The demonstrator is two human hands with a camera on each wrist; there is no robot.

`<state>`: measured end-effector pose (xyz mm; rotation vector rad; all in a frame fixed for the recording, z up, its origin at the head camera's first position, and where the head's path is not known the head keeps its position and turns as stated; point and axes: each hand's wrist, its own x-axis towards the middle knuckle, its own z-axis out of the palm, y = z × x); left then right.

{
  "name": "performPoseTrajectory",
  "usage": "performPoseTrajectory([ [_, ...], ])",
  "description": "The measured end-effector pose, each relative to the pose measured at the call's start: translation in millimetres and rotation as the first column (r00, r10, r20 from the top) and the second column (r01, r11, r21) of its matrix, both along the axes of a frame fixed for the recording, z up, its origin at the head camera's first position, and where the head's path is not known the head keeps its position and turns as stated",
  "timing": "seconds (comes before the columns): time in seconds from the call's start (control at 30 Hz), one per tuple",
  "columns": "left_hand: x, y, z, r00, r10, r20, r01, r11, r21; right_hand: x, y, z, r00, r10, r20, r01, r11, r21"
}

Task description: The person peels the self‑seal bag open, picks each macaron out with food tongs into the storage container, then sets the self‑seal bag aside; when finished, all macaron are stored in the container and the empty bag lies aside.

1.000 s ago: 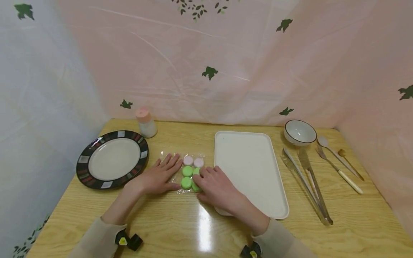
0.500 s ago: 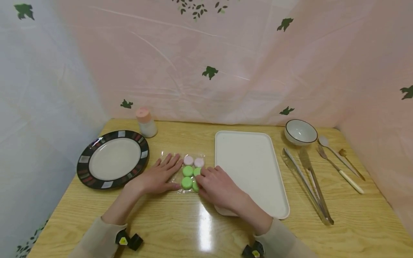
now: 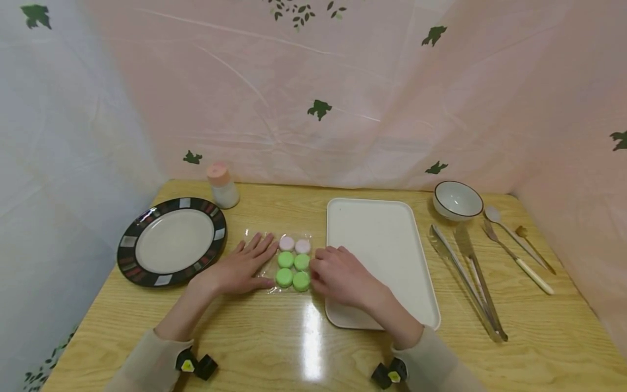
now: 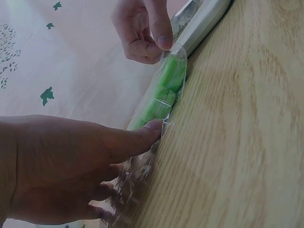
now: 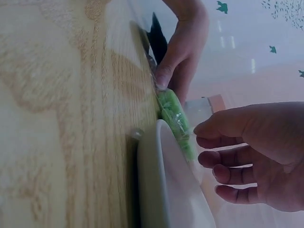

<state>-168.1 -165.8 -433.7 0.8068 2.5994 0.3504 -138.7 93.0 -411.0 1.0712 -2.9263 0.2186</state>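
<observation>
A clear plastic packet of green and pink macarons [image 3: 293, 262] lies on the table between the hands. My left hand [image 3: 242, 270] rests palm down on its left part, fingers spread, thumb along the near edge. The left wrist view shows the left thumb tip [image 4: 153, 126] touching the film beside the green macarons [image 4: 166, 90]. My right hand [image 3: 341, 275] is at the packet's right edge, over the left side of the white tray [image 3: 387, 245]. Its thumb and index fingertips [image 5: 200, 131] come together beside the film; I cannot tell whether they pinch it.
A dark-rimmed plate [image 3: 172, 242] and a pink-capped shaker [image 3: 222, 185] stand at the left. Right of the tray are metal tongs [image 3: 467, 280], a bowl [image 3: 458, 201], a fork [image 3: 519, 261] and two spoons, one long [image 3: 514, 234] and one small [image 3: 536, 249]. A curtain hangs behind.
My right hand has slid to the right, off the right-hand macarons to the packet's edge, uncovering the green ones. My left hand and the packet have stayed in place.
</observation>
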Motion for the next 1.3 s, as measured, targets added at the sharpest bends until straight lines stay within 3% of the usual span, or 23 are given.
performPoseTrajectory([
  [0.47, -1.4, 0.4, 0.3, 1.0, -0.003, -0.005, 0.003, 1.0, -0.005, -8.4, -9.4, -1.9, 0.999, 0.017, 0.039, -0.016, 1.0, -0.01],
  [0.87, -1.3, -1.4, -1.0, 1.0, -0.015, -0.011, 0.015, 1.0, -0.01, -15.0, 4.7, 2.0, 0.994, 0.012, 0.112, -0.008, 0.999, -0.032],
  [1.1, 0.2, -1.9, -0.7, 1.0, -0.007, -0.012, 0.007, 1.0, -0.013, -13.3, -1.1, -3.3, 0.996, -0.011, 0.093, 0.016, 0.998, -0.061],
  [1.3, -0.7, -1.0, -1.0, 1.0, -0.006, -0.013, 0.006, 1.0, -0.013, -11.5, -5.0, -8.6, 0.999, -0.045, 0.027, 0.046, 0.998, -0.05],
])
